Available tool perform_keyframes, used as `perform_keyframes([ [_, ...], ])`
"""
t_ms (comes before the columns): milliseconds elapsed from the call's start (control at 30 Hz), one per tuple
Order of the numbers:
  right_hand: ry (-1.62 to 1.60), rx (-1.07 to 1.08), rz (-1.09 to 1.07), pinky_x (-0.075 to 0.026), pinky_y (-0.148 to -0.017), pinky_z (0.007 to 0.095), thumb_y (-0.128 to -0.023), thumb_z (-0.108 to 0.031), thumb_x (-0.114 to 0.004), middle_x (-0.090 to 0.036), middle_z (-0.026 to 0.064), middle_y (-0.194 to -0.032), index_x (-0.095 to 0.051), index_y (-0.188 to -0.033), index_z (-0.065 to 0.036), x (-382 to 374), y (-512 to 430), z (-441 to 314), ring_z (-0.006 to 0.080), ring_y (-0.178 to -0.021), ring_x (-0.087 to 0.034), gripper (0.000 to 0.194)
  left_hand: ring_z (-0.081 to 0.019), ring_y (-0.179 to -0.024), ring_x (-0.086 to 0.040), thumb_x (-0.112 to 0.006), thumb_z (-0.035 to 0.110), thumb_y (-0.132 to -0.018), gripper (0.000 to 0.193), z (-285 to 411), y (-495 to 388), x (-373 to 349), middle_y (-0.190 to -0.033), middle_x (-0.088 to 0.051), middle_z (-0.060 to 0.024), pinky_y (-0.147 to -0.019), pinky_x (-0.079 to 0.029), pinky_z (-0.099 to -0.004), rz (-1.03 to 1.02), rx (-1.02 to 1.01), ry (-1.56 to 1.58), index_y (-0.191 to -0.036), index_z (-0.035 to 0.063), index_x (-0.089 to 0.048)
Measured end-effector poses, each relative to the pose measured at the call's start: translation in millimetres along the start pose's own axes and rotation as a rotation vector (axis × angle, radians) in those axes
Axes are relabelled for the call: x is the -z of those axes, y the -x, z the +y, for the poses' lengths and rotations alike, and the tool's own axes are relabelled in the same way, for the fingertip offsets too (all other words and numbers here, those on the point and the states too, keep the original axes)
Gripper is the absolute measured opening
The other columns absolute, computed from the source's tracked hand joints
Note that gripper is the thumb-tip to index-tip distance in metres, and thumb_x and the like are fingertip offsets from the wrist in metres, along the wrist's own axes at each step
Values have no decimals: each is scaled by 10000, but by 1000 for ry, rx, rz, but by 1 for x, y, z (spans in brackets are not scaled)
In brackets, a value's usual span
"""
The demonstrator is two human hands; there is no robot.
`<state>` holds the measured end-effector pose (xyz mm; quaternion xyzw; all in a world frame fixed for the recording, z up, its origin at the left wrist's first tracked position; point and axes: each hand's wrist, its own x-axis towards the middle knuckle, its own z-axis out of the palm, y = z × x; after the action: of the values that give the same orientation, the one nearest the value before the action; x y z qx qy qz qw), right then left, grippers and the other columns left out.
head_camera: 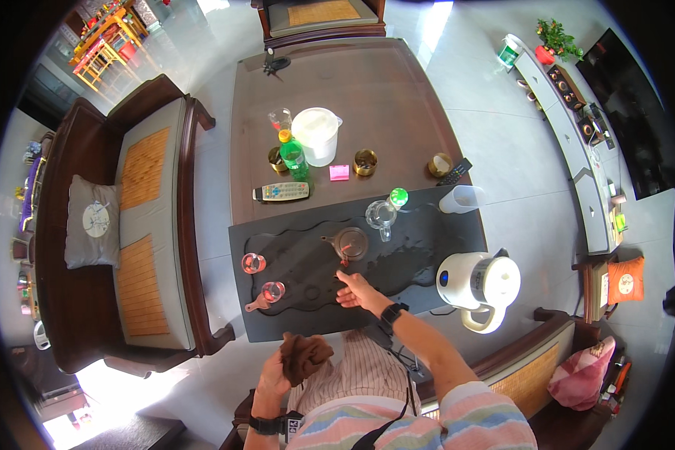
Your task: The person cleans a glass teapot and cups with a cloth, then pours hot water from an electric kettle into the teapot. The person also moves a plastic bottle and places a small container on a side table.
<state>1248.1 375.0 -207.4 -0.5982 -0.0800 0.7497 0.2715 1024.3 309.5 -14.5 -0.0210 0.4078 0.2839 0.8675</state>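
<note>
Bunched in my left hand [272,370] is a brown cloth [305,359], held just off the front edge of the black tea tray [304,225]. My right hand [358,290] hovers over the tray with fingers apart and nothing in it. Close beyond its fingertips stands a brown clay teapot [351,243], lid on, spout towards the left, with a red cord at its near side. One small glass cup [253,262] stands at the tray's left; a second cup [273,291] is by a small wooden-coloured paddle [256,304]. A glass pitcher [381,214] sits behind the teapot.
A white electric kettle [478,287] stands at the tray's right end, near my right arm. Water wets the tray's right half. Behind lie a remote control [284,192], green bottle [293,157], white bucket [316,138], brass bowl [365,163] and plastic cup [458,199].
</note>
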Motion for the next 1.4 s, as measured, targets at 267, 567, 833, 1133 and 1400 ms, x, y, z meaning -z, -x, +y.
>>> perform_keyframes([
  [267, 72, 165, 280, -479, -446, 345, -872, -337, -581, -573, 78, -692, -457, -1058, -118, -16, -58, 9, 198, -539, -590, 313, -243, -900, -467, -445, 402, -971, 381, 2, 5, 18, -1043, -513, -107, -829, -442, -381, -284, 48, 259, -984, 32, -532],
  [567, 121, 214, 480, -444, -394, 266, -852, -433, -605, -562, 28, -732, -447, -1115, -126, 18, -23, -6, 113, -457, -503, 434, -166, -885, -467, -384, 412, -992, 441, 0, 8, 23, -1033, -498, -66, -781, -427, -281, 157, -79, 155, -1072, -3, -509],
  [833, 499, 354, -532, -516, -599, 261, -864, -259, -645, -518, 80, -999, -347, -1329, -111, -29, 125, 27, 103, -698, -566, 571, -168, -1025, -508, -414, 324, -990, 359, -3, -23, 34, -1111, -511, -55, -935, -411, -312, -94, -295, 66, -1178, 29, -496],
  [1133, 115, 356, -232, -534, -694, 244, -838, -3, -548, -549, 78, -1048, -459, -1211, -8, -23, 136, 22, 130, -858, -589, 383, -147, -1176, -455, -488, 198, -947, 438, -17, -52, 7, -1280, -495, -66, -961, -391, -317, -109, -68, -792, -1333, 5, -410],
  [1400, 471, 545, 346, -516, -644, 304, -796, -62, -610, -586, 118, -891, -594, -1119, -33, 86, 95, -17, 217, -728, -604, 326, -211, -1113, -549, -511, 343, -942, 481, 7, -26, 16, -1221, -561, -111, -925, -451, -356, -11, 41, -600, -1309, 37, -460],
])
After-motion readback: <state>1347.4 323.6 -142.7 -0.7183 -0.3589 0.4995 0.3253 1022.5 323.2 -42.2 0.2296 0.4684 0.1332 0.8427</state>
